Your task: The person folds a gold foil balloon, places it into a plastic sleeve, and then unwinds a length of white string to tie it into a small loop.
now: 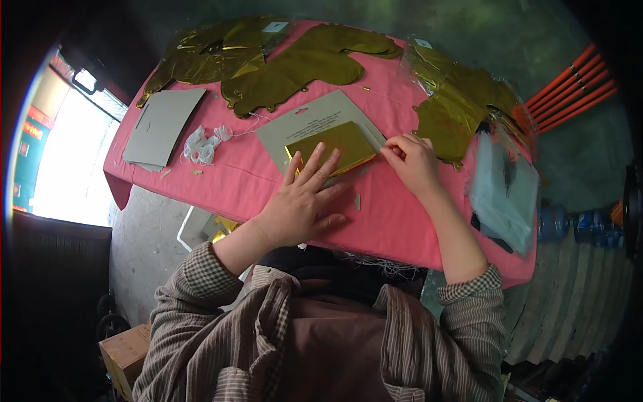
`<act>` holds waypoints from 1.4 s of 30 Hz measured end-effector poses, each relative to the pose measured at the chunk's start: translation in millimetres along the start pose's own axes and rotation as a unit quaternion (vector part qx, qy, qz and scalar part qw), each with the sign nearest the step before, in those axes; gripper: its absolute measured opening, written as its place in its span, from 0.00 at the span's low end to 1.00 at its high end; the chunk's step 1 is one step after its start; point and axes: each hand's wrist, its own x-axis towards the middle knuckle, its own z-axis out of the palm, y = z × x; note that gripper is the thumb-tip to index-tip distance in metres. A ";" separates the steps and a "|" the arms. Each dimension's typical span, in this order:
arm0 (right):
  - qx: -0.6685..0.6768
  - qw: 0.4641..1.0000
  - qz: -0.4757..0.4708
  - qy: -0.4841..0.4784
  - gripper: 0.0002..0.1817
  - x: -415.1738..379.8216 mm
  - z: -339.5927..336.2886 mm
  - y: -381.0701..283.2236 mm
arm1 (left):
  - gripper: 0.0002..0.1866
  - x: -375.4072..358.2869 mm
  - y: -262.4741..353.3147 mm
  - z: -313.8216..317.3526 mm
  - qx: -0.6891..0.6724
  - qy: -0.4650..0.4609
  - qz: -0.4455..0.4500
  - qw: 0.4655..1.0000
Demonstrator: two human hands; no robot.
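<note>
My left hand [305,201] lies with fingers spread, its fingertips resting on a folded gold foil packet [341,144]. Beneath the packet is a grey printed card [301,122] with a hang hole near its top edge. My right hand [412,161] is at the right corner of the card, thumb and fingers pinched together. Whatever is between those fingertips is too small to make out. A bundle of white string [204,144] sits left of the card, with a loose strand running towards it.
Flat gold foil balloons [295,70] cover the far side of the pink tablecloth [234,191]. At left is a stack of grey cards [161,127]. Clear plastic bags [506,194] lie at the right edge, near more gold foil [455,100]. A cardboard box [127,355] stands on the floor.
</note>
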 end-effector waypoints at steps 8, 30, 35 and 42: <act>0.042 0.999 0.014 0.000 0.06 -2.1 5.4 4.9 | 0.25 -0.4 -0.4 0.0 -0.006 -0.004 0.001 1.000; -0.078 0.981 -0.179 0.024 0.06 4.9 8.0 -13.3 | 0.26 1.9 -5.7 -0.4 -0.012 -0.045 0.037 0.998; -0.055 0.989 -0.140 0.002 0.08 0.4 -2.9 -14.3 | 0.26 0.9 -4.8 -0.8 -0.012 -0.037 0.033 0.999; -0.011 0.996 -0.085 -0.005 0.07 -6.9 -5.7 -4.0 | 0.26 2.5 -3.9 -4.3 -0.032 -0.042 0.016 0.998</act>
